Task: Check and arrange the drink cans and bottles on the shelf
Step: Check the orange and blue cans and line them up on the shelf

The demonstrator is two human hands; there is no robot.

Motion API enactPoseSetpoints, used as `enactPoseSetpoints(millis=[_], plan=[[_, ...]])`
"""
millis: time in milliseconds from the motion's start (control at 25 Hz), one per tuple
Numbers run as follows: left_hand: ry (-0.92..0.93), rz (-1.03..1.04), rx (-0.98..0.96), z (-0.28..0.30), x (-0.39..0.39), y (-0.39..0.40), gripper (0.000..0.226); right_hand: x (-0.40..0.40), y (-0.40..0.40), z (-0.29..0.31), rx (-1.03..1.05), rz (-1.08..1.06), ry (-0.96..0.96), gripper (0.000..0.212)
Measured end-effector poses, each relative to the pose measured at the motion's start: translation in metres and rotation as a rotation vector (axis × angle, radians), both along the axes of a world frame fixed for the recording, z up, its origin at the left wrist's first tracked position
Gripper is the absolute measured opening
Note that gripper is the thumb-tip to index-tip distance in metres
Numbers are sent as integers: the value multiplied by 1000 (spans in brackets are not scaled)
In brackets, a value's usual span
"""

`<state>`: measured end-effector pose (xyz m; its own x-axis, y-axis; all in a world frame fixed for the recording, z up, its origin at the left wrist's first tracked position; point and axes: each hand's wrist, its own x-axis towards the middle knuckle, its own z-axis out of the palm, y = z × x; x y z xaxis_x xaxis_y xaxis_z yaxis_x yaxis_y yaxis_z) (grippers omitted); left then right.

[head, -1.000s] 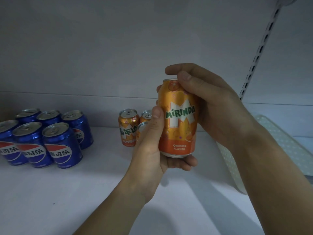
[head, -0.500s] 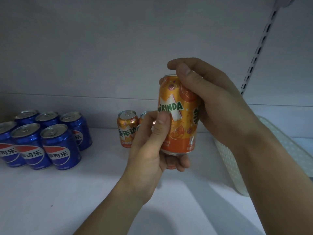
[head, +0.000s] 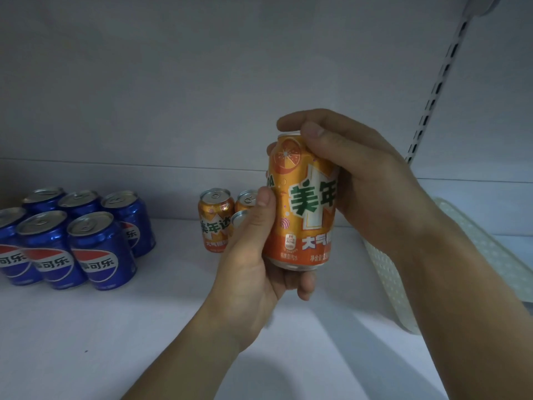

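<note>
Since the earlier frames the orange can (head: pixel 302 203) has been turned about its upright axis: the Latin brand lettering, then facing the camera, has rotated off to the left edge, and the Chinese characters now face forward. The can is held in the air, upright, above the white shelf (head: pixel 86 327) and in front of the orange cans standing at the rear (head: pixel 215 219).

Hands: both are clamped on the one can. The left hand (head: pixel 253 269) cups its base from below, thumb pressed against the left side of the wall. The right hand (head: pixel 363 180) wraps the upper right side, with thumb and forefinger over the rim (the lid itself is hidden by them).

Other stock: a block of blue cans (head: pixel 78 235) stands well apart at the left. A perforated white tray (head: pixel 490 269) lies at the right.

Risks, as judged:
- The grip is shared between two hands during rotation. If one hand releases to re-grip before the other is firm, the smooth wall could slip and the can would fall to the shelf, denting.
- The left knuckles are just in front of the rear orange cans; a careless set-down could knock them over.
- A rushed placement might leave the label facing away from the front.
</note>
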<state>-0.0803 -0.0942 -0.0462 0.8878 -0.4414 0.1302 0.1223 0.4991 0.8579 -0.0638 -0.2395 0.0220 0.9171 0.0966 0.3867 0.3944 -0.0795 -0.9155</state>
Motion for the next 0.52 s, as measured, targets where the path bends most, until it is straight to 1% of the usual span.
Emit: enactPoseSetpoints(millis=[120,200,320,400,520], plan=[[-9,34,38,0,1,1,60,0,-2,0,-1,-33,-32,29],[-10,61,10,-1,1,1,63,0,-3,1,-1,-5,-19,32],[53,-10,-35,0,0,3,56,1,-6,2,-10,20,3,34],[46,-68,-20,0,0,6,59,1,-8,2,-24,-12,-4,32],[-12,-100,11,0,1,9,65,0,-9,3,-41,-40,22,33]])
